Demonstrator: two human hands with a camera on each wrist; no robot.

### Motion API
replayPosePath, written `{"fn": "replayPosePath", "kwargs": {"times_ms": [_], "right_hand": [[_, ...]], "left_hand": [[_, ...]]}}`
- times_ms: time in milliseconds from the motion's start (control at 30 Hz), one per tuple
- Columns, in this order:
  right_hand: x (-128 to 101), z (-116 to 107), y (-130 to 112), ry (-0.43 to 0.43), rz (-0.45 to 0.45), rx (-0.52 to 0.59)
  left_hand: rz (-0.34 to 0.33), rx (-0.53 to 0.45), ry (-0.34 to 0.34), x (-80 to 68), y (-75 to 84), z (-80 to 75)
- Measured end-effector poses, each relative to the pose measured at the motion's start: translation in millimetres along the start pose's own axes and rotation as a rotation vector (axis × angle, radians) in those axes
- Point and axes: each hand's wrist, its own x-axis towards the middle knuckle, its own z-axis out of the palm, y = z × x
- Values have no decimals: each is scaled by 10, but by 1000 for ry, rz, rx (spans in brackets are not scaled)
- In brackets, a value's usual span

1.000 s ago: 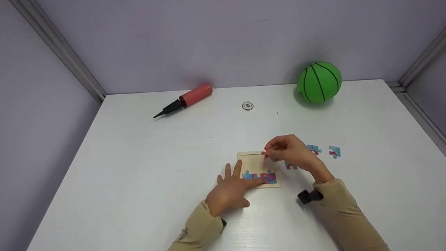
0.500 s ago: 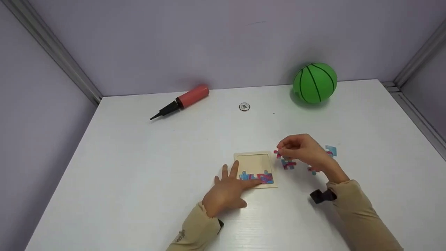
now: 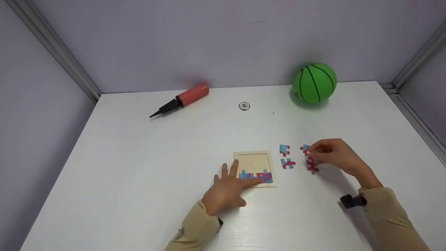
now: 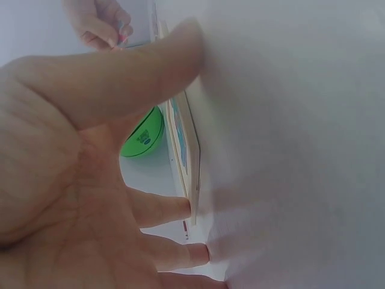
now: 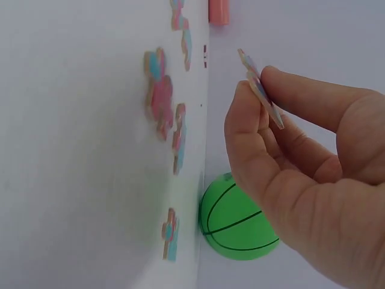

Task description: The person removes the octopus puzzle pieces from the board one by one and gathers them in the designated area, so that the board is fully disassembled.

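- The right hand (image 3: 334,155) pinches a puzzle piece (image 5: 260,89) between thumb and fingers, just above the surface (image 3: 139,167), right of the tray (image 3: 253,161).
- Loose pieces lie near it: two (image 3: 284,150) (image 3: 287,163) just right of the tray, and a red one (image 3: 311,165) below the hand.
- The left hand (image 3: 228,190) lies flat with fingers spread, its fingertips pressing on the tray's near edge, where a row of pieces (image 3: 257,175) sits.
- Far off lie a green ball (image 3: 314,83), at far right, and a pump (image 3: 181,99), at far left.
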Motion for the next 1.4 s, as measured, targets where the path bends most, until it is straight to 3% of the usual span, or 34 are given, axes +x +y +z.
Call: {"fn": "replayPosePath", "kwargs": {"times_ms": [433,867,1400], "right_hand": [[-175,-258,345,-10,58,-67],[-189,-240,343,48,104,-292],[-191,-195,323,94,102,-313]], "left_hand": [[24,21,6,-14,-3,2],[22,-8,11,-6,-18,19],[36,-9,-2,-3,-13,32]]}}
